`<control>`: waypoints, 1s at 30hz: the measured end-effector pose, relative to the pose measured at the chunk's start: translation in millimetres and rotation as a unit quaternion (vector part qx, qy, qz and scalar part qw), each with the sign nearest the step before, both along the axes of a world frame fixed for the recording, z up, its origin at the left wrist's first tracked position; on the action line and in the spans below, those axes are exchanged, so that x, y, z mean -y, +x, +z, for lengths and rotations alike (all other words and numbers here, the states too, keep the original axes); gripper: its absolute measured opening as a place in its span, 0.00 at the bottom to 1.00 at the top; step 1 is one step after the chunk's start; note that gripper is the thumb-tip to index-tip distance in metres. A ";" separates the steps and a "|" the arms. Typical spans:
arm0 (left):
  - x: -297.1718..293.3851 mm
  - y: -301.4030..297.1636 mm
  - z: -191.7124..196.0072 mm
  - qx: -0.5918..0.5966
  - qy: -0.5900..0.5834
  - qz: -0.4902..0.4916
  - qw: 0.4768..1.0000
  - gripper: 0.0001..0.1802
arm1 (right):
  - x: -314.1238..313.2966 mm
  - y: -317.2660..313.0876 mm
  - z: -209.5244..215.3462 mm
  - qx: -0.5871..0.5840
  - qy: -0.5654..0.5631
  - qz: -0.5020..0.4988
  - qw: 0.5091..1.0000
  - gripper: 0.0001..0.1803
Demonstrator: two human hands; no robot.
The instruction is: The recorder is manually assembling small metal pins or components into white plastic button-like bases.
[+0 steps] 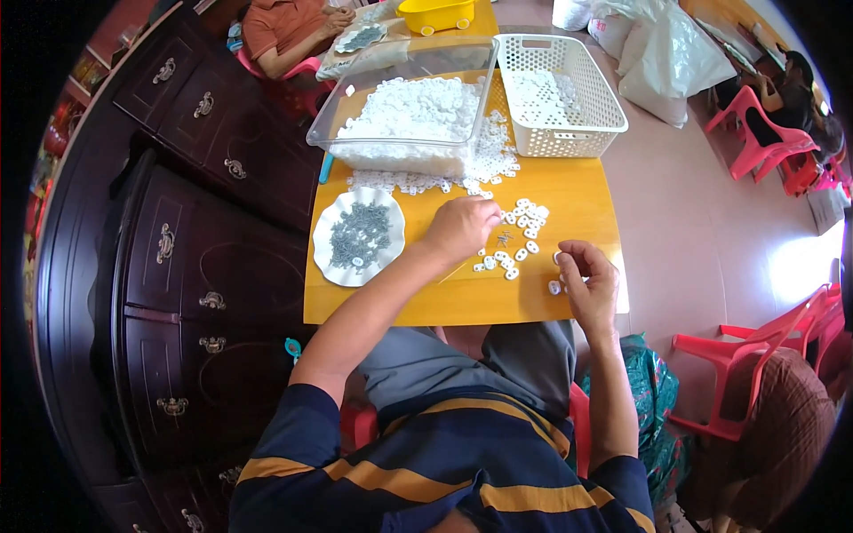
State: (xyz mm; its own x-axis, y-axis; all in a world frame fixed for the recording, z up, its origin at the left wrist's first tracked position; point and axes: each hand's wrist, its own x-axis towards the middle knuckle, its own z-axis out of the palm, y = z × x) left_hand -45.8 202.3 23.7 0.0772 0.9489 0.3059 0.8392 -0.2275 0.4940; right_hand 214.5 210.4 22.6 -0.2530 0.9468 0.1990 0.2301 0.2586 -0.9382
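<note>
Small white oval plastic pieces with dark holes (521, 254) lie scattered on the yellow table (426, 306). A few short grey pins (504, 238) rest among them. My left hand (464, 225) is closed at the far left of these pieces, fingertips pressed together; what they hold, if anything, is hidden. Near the table's right edge, my right hand (591, 282) pinches a small white piece (557, 258) between thumb and fingers. Another white piece (554, 287) is just beside its thumb. Left of my left forearm stands a white scalloped plate (326, 253) heaped with small grey pins (362, 226).
A clear plastic bin (400, 142) full of white pieces stands at the back, loose ones spilling around it. Beside it is a white perforated basket (569, 142). Dark drawers (204, 204) line the left. Another person (284, 40) sits beyond; pink chairs (755, 133) stand right.
</note>
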 end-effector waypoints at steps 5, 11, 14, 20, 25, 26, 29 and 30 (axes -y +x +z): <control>23.2 -31.0 27.9 0.024 0.032 0.038 0.998 0.06 | 12.0 -1.9 3.3 0.016 -0.002 0.009 1.000 0.08; 27.1 -29.3 32.6 0.062 0.021 0.035 0.997 0.08 | 25.5 -19.5 -7.2 -0.032 0.004 0.019 0.999 0.06; 25.9 -25.6 31.5 0.061 0.025 0.034 0.997 0.08 | 31.6 -22.6 -8.3 -0.014 -0.001 0.039 0.999 0.06; 47.1 -61.3 30.7 0.067 0.031 0.085 0.994 0.05 | 32.3 -18.9 -19.9 -0.042 -0.017 0.037 0.998 0.05; 94.1 -118.3 27.1 0.048 -0.005 0.172 0.984 0.04 | 31.3 -22.8 -20.9 -0.042 -0.028 0.044 0.998 0.05; 103.0 -127.4 23.6 0.061 -0.017 0.187 0.980 0.04 | 31.4 -23.0 -21.9 -0.042 -0.019 0.046 0.998 0.05; 120.6 -138.2 20.3 0.075 -0.052 0.235 0.968 0.04 | 31.8 -21.0 -22.7 -0.038 -0.006 0.046 0.998 0.04; 125.9 -141.3 18.8 0.047 -0.045 0.236 0.970 0.05 | 32.0 -20.6 -21.7 -0.038 0.000 0.046 0.998 0.04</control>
State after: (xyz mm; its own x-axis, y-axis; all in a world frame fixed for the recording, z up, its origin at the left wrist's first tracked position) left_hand -187.1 76.5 42.5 -0.3953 0.8955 0.2046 0.7902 0.2180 0.5727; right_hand 193.9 178.4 0.9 -0.3237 0.9198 0.2217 0.1336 0.2764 -0.9517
